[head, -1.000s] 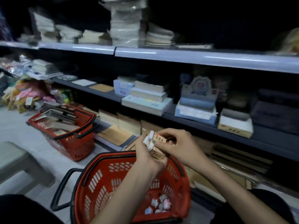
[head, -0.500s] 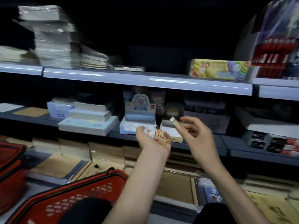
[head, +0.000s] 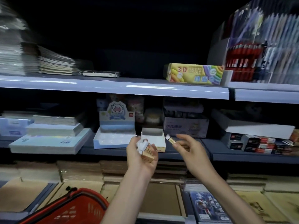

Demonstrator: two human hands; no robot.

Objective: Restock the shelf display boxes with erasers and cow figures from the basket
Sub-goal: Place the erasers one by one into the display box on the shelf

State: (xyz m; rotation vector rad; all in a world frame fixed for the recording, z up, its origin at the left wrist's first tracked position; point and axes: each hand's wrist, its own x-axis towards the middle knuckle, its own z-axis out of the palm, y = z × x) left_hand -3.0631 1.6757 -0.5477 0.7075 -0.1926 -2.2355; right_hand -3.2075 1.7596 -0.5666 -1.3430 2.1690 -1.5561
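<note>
My left hand [head: 140, 156] is palm up in front of the middle shelf, cupping a small bunch of white erasers in tan sleeves [head: 146, 150]. My right hand [head: 188, 147] pinches a single eraser [head: 170, 139] between thumb and fingers, just right of the small white eraser display box [head: 152, 139], which looks open on top. To the left stands the blue cow display box [head: 113, 135] with a cartoon cow header card. The red basket [head: 71, 207] shows only its rim at the bottom left.
A grey carton [head: 185, 126] stands right of the eraser box, with dark small packs [head: 258, 143] farther right. Notebook stacks [head: 51, 135] fill the shelf's left. A yellow 3D clay box [head: 194, 72] sits on the upper shelf. Brown paper pads [head: 80, 172] lie on the lower shelf.
Both hands rose from above the basket to the middle shelf. My right hand took one eraser out of the bunch and moved it right, beside the white box. The view swung up and right.
</note>
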